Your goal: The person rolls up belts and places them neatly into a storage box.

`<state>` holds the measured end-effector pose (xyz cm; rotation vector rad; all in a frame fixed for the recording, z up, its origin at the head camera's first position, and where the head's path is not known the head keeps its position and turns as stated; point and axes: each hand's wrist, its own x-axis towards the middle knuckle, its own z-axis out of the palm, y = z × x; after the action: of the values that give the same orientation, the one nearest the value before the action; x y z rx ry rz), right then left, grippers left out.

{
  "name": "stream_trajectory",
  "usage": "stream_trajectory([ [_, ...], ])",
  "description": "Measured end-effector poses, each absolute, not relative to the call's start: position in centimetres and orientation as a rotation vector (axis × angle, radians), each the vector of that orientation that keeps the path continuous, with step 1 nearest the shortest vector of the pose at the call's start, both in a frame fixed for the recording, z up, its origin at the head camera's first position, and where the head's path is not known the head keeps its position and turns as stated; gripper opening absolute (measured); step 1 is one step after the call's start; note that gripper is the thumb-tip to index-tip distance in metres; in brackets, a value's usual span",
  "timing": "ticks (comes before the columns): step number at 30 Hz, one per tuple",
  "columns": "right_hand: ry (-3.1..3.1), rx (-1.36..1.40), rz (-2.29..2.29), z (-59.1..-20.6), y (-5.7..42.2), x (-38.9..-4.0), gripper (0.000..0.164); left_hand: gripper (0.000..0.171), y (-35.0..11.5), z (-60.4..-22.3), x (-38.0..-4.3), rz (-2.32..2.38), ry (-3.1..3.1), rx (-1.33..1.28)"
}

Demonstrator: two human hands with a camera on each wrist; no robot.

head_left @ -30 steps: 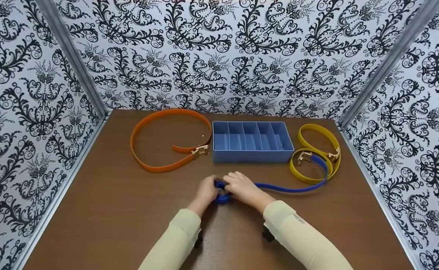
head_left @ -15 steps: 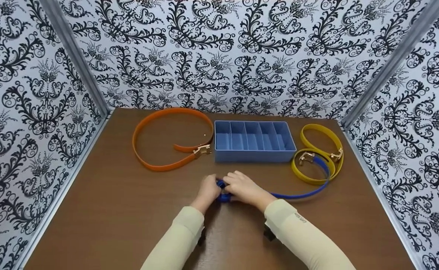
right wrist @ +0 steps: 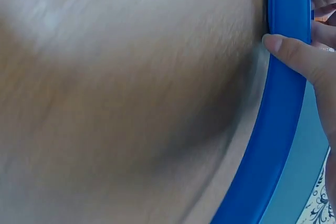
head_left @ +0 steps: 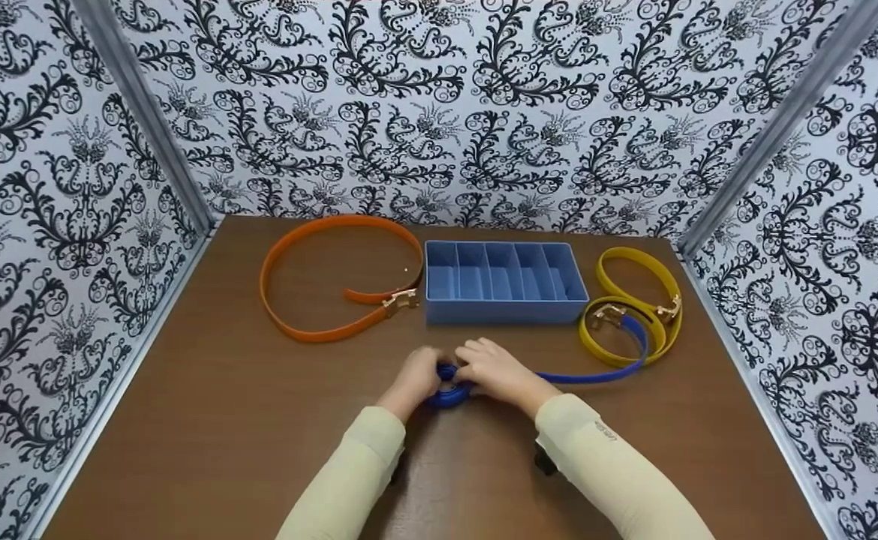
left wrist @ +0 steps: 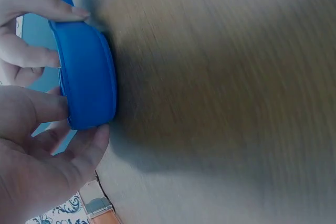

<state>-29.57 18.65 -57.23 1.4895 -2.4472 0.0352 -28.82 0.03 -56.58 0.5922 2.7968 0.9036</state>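
Note:
Both hands work on a blue belt (head_left: 448, 396), partly rolled into a coil that stands on its edge at the middle of the table. My left hand (head_left: 416, 381) holds the coil's left side; in the left wrist view its fingers (left wrist: 50, 106) curl round the rolled strap (left wrist: 86, 77). On the other side my right hand (head_left: 495, 371) pinches the strap, its thumb (right wrist: 286, 48) across the blue band (right wrist: 283, 85) in the right wrist view. The belt's tail runs right to a gold buckle (head_left: 608, 315), which lies within a yellow belt's loop.
Behind the hands stands a blue-grey tray (head_left: 506, 313) with several compartments. An orange belt (head_left: 319, 335) with a gold buckle lies looped at its left. The yellow belt (head_left: 638, 257) lies at its right. Patterned walls enclose the table (head_left: 221, 420) at the back and sides.
The hands keep turning the coil in nearly the same place, the right hand shifting slightly right. The blue tail between the right hand and the buckle has shifted a little.

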Motion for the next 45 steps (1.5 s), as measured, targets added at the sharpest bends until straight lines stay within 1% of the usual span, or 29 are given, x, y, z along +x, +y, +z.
stream_trajectory([
  [3, -2.451, 1.468, 0.029, -57.6, 18.2, -29.4, 0.015, 0.038, -0.2, -57.0, -28.6, 0.996, 2.803, 0.546],
  [10, -2.561, 1.366, 0.044, -57.4, 17.3, -28.7, 0.014, 0.027, 0.0, -58.0, -27.2, 1.379, 2.776, 0.244],
  [12, -2.614, 1.343, 0.078, -57.1, 17.2, -28.5, 0.013, 0.029, 0.3, -58.1, -26.8, 1.398, 2.806, 0.162],
  [17, -2.716, 1.284, 0.127, -56.7, 16.9, -27.9, 0.012, 0.023, 0.7, -57.8, -26.5, 1.284, 2.925, 0.026],
  [22, -2.765, 1.278, 0.156, -56.8, 16.9, -27.7, 0.016, 0.014, 0.5, -57.5, -26.9, 1.191, 2.939, 0.05],
  [26, -2.804, 1.312, 0.203, -57.1, 17.5, -27.6, 0.019, 0.019, 0.2, -57.1, -27.3, 1.15, 2.878, 0.136],
  [29, -2.794, 1.337, 0.236, -57.3, 18.4, -27.5, 0.025, 0.025, -0.1, -56.8, -27.6, 1.105, 2.836, 0.214],
  [33, -2.691, 1.396, 0.28, -57.7, 19.3, -27.4, 0.028, 0.021, -0.5, -56.3, -28.0, 1.038, 2.83, 0.315],
  [36, -2.628, 1.419, 0.278, -58.1, 19.5, -27.4, 0.025, 0.017, -0.7, -56.3, -28.1, 1.016, 2.84, 0.372],
  [40, -2.618, 1.394, 0.214, -58.4, 19.1, -27.2, 0.018, 0.017, -0.8, -56.7, -27.9, 1.045, 2.85, 0.418],
  [42, -2.625, 1.366, 0.17, -58.5, 18.8, -27.0, 0.015, 0.018, -0.6, -57.0, -27.6, 1.084, 2.863, 0.402],
  [45, -2.63, 1.326, 0.105, -58.4, 18.3, -26.7, 0.014, 0.026, -0.1, -57.5, -27.0, 1.154, 2.878, 0.269],
])
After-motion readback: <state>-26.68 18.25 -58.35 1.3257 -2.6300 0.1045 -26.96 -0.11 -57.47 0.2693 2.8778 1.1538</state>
